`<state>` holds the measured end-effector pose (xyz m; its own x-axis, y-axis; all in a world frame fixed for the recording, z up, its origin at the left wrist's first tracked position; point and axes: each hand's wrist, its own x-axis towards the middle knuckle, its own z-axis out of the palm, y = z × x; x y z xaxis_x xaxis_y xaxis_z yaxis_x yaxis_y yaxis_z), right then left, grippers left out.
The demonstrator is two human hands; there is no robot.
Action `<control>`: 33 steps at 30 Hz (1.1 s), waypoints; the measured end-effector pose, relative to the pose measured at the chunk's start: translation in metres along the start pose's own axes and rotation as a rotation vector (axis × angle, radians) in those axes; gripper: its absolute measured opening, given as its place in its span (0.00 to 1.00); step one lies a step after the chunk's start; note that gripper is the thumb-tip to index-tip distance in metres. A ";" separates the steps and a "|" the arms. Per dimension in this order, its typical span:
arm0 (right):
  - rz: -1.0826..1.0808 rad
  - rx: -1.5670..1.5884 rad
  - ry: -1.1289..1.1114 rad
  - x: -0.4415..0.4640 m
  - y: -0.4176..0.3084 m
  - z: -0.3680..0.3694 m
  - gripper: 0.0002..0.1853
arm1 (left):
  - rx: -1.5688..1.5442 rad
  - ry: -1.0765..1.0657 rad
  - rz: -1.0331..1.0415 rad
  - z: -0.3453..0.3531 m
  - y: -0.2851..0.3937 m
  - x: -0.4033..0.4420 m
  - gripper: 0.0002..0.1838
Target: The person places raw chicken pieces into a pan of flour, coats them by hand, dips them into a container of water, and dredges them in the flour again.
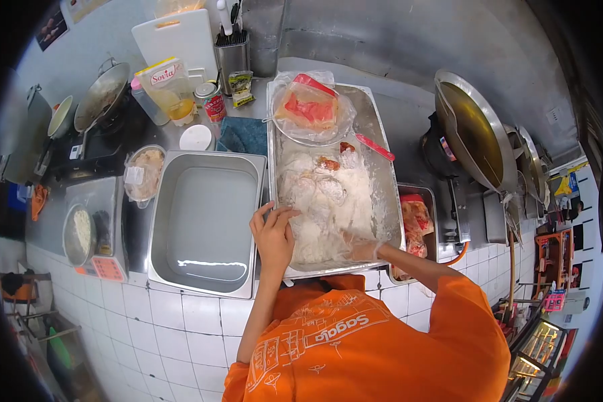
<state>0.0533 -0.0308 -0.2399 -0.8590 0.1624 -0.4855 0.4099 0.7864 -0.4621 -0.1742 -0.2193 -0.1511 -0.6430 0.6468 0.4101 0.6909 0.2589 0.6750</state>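
Note:
My left hand is at the left rim of a large metal tray, its fingers apart and slightly bent, with nothing in them. White flour covers much of the tray's bottom. Coated pieces of what looks like meat lie in it, along with a reddish-brown piece that is only partly covered. Low in the tray, my right hand reaches into the flour, apparently inside a clear plastic glove. Its fingers are whitened and partly buried, so their grip does not show.
Left of the tray stands a deep metal pan of water. A plastic-covered bowl and a red-handled utensil rest at the tray's far end. To the right are a wok of oil and a pan with bagged meat.

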 end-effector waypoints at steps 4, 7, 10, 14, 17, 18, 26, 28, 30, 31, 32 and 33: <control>0.059 0.330 -0.206 -0.006 -0.015 -0.014 0.40 | 0.002 -0.010 -0.006 0.001 0.001 0.000 0.18; 0.122 0.604 -0.280 0.005 -0.026 -0.024 0.34 | 0.008 -0.012 -0.010 0.000 0.000 0.000 0.18; 0.116 0.874 -0.239 0.029 -0.024 -0.039 0.28 | 0.006 -0.016 -0.009 0.000 0.001 0.000 0.19; 0.066 1.128 0.119 0.064 -0.013 -0.083 0.26 | 0.013 -0.033 -0.018 -0.001 0.002 0.001 0.20; 0.054 0.203 0.560 0.092 0.011 -0.097 0.30 | 0.025 -0.042 -0.021 -0.001 0.002 0.001 0.19; 0.035 0.072 0.607 0.099 0.013 -0.088 0.32 | 0.028 -0.039 -0.019 -0.001 0.002 0.002 0.19; 0.084 0.211 0.441 0.126 0.040 -0.052 0.40 | 0.024 -0.050 -0.036 -0.001 0.001 0.002 0.19; 0.205 0.481 0.306 0.113 0.046 -0.074 0.39 | 0.020 -0.055 -0.041 -0.001 0.002 0.002 0.19; 0.350 0.521 0.288 0.099 0.043 -0.088 0.39 | 0.018 -0.056 -0.043 0.000 0.002 0.002 0.19; 0.165 0.622 0.487 0.098 0.057 -0.075 0.39 | 0.018 -0.055 -0.043 0.000 0.001 0.002 0.19; 0.150 0.403 0.619 0.102 0.072 -0.065 0.39 | 0.020 -0.053 -0.043 0.000 0.001 0.001 0.19; 0.134 0.181 0.745 0.103 0.074 -0.063 0.38 | 0.023 -0.049 -0.041 0.000 0.000 0.001 0.19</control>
<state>-0.0244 0.0814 -0.2773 -0.7519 0.6573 0.0517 0.5132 0.6327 -0.5799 -0.1747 -0.2185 -0.1503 -0.6545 0.6694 0.3514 0.6719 0.3019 0.6764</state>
